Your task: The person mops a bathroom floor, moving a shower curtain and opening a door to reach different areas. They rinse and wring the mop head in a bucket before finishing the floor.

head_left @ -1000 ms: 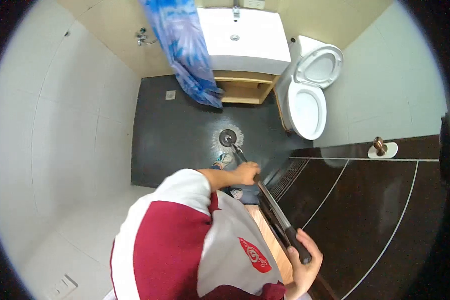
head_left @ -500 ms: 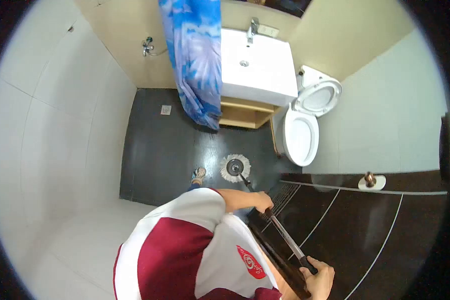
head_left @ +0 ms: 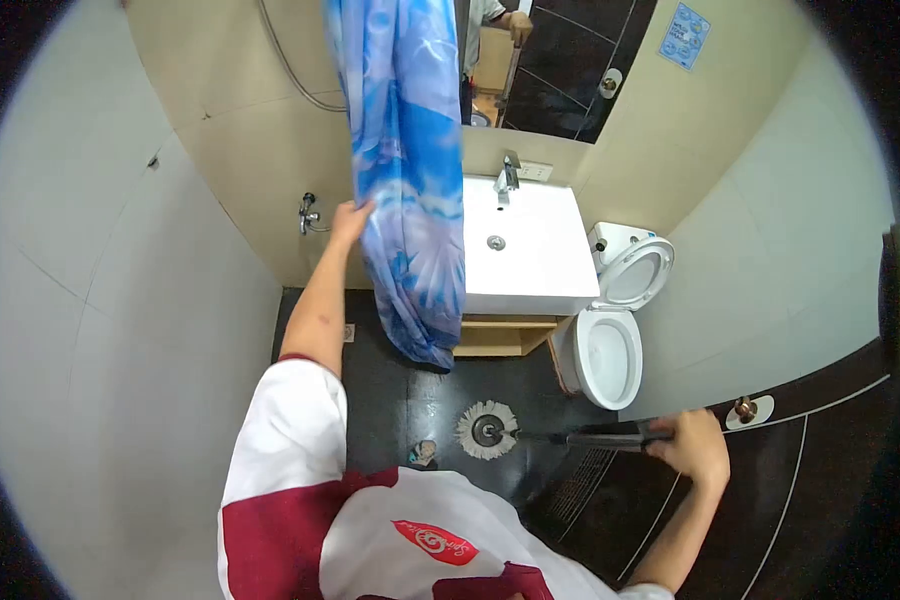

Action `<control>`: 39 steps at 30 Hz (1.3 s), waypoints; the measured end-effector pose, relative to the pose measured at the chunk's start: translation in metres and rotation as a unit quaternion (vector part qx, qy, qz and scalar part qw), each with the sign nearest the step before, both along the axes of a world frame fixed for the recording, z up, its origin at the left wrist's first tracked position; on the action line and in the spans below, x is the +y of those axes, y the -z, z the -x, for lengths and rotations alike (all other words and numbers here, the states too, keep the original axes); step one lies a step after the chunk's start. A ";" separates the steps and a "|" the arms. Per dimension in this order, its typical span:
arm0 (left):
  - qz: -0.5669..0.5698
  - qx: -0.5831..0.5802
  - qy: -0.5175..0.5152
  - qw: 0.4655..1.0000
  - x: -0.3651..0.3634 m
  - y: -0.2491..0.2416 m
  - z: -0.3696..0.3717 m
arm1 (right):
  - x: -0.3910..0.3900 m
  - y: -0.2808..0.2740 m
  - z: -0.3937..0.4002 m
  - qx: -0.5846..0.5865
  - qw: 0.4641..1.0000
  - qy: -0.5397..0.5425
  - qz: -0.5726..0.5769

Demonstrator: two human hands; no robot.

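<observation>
My left hand [head_left: 351, 221] is raised to the left edge of a blue patterned shower curtain [head_left: 407, 210], its fingers closed on the fabric; part of them is hidden by the folds. My right hand [head_left: 696, 446] grips the upper end of the mop handle [head_left: 602, 440] near the dark door. From there the handle runs left to a round mop head [head_left: 488, 431] with white strands, which lies on the dark tiled floor below the vanity. A foot in a sandal [head_left: 423, 454] shows just left of the mop head.
A white sink [head_left: 535, 255] on a wooden cabinet stands ahead, beneath a mirror [head_left: 555, 70]. Right of it is a toilet [head_left: 610, 358] with its lid up. A brass doorknob [head_left: 745, 409] sits near my right hand. A shower tap [head_left: 309, 214] is on the left wall.
My left hand has let go of the mop handle and reached up to the curtain. My right hand has moved up and forward with the handle, now lying more sideways. The view has tilted up.
</observation>
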State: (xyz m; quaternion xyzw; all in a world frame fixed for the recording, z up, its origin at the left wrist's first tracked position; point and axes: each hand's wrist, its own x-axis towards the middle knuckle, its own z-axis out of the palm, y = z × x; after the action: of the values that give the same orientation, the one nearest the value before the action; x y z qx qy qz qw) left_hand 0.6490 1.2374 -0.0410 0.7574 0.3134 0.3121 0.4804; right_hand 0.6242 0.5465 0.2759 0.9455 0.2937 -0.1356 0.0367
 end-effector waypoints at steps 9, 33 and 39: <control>-0.108 -0.050 -0.270 0.955 0.058 -0.072 0.380 | 0.065 -0.005 -0.054 0.025 0.998 -0.021 0.052; -0.269 -0.084 -0.281 0.918 0.021 -0.502 -0.016 | 0.023 0.021 -0.031 -0.086 0.989 -0.113 -0.031; -0.264 -0.401 -0.161 0.863 -0.063 -0.511 0.137 | -0.088 0.018 -0.026 -0.095 0.991 -0.029 -0.088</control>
State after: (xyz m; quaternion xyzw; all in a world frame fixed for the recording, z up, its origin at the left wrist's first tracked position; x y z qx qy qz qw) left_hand 0.5120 1.1744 0.4704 0.6047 0.1172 0.7325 0.2899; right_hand 0.6498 0.4584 0.2583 0.9447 0.3273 -0.0172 -0.0152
